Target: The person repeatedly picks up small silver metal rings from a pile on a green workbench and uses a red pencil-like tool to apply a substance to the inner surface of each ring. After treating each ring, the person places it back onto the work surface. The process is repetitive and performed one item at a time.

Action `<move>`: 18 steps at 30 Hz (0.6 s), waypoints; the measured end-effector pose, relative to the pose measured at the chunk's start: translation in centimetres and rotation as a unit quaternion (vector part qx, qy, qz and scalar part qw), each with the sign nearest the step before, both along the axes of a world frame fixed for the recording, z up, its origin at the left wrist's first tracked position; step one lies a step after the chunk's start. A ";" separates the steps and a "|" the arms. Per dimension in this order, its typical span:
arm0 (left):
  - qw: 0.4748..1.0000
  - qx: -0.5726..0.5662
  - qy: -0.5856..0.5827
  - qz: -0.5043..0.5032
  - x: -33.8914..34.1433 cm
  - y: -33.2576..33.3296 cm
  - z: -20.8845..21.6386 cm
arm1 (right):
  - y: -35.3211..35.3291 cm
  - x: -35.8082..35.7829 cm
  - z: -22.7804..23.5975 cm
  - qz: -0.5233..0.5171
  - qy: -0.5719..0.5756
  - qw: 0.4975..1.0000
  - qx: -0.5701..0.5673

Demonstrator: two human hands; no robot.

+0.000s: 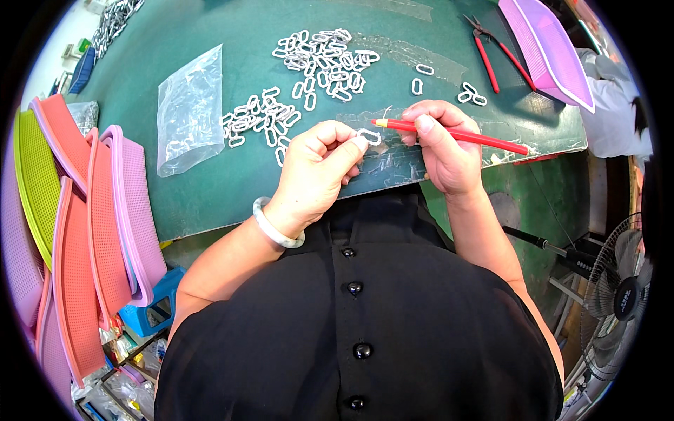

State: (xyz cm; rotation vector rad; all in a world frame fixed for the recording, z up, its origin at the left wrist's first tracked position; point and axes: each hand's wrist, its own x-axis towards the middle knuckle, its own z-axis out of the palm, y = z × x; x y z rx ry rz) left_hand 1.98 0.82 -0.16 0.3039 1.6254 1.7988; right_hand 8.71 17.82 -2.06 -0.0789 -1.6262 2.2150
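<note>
Left hand (319,168) is pinching a pale oval link (370,137) between thumb and index finger, fingertips closing right on its left end, other fingers curling under. Right hand (449,144) is gripping a red stick-shaped tool (484,139), thumb and fingers closing around its shaft; exact tool type not clear. Key relation: the tool's yellow-banded tip is pointing left and sitting just beyond the link's far edge. Whether tip and link are touching, can't tell. The link's long axis is running roughly left to right, its right end tilting toward the near side; the tool is lying at a similar slant, its butt end reaching right and slightly nearer. Left hand is holding the link, so it's the nearer one; right fingers are standing off to the right, only the tip bridging over. Any next adjustment is probably depending on that small tip-to-link offset. Both hands are working over the near edge of the green table (239,28), with a loose link pile (263,116) lying left and slightly farther.
</note>
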 end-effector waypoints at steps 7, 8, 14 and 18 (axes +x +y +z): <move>1.000 0.006 -0.015 0.003 -0.1 -0.1 0.1 | 0.0 0.0 0.1 0.001 0.001 1.000 -0.023; 1.000 0.009 -0.020 0.003 -0.1 -0.1 0.1 | 0.0 0.0 0.1 0.003 0.001 1.000 -0.026; 0.999 0.012 -0.033 0.003 -0.2 -0.1 0.2 | 0.1 0.0 0.0 0.008 0.005 1.000 -0.030; 0.999 0.016 -0.044 0.005 -0.3 -0.2 0.2 | 0.1 0.0 0.1 0.007 0.001 0.999 -0.032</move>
